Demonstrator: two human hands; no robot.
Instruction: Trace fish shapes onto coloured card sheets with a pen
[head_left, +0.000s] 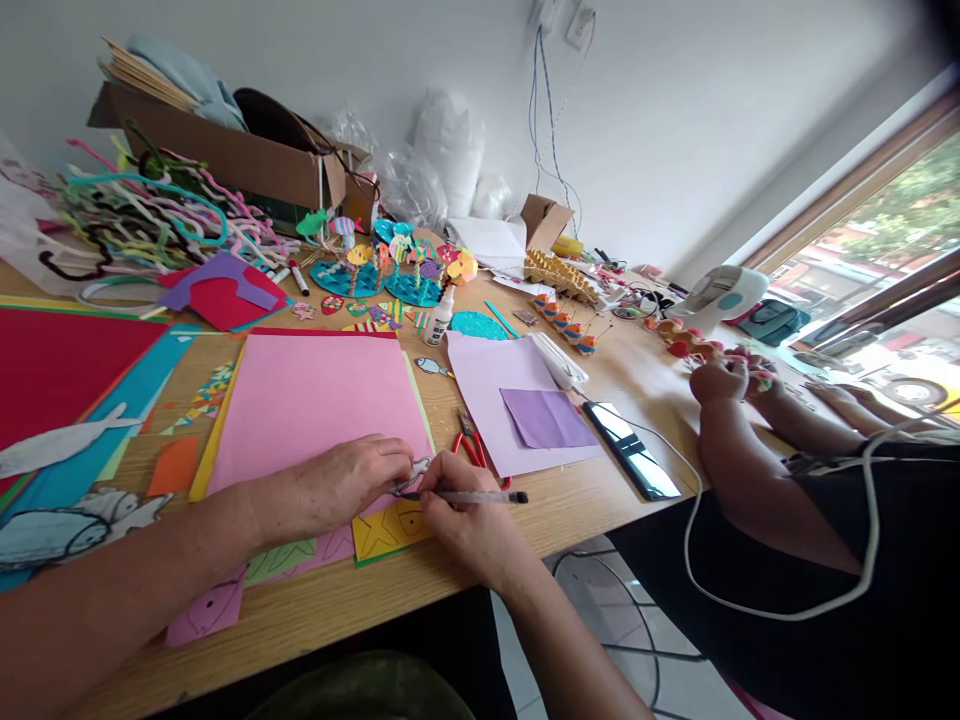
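My right hand (472, 520) is closed round a clear-barrelled pen (491, 496), its dark end pointing right and its tip at the pink paper (322, 400). My left hand (364, 475) presses its fingertips down on a small white paper cutout (420, 468) near the lower right corner of that paper. Fingers cover most of the cutout. Just below lies a yellow paper piece (382, 535) with fish shapes drawn in dark line. Green and pink pieces with drawn outlines show under my left forearm. Red-handled pliers (470, 440) lie right beside my right hand.
White fish cutouts (60, 535) and coloured sheets (67, 370) lie left. Purple paper (547, 418), a phone (631, 450) and a white cable (697, 490) are to the right. Glue bottle (439, 320) and fish decorations (405, 260) stand behind. A co-worker's hands (724, 380) handle crafts at far right.
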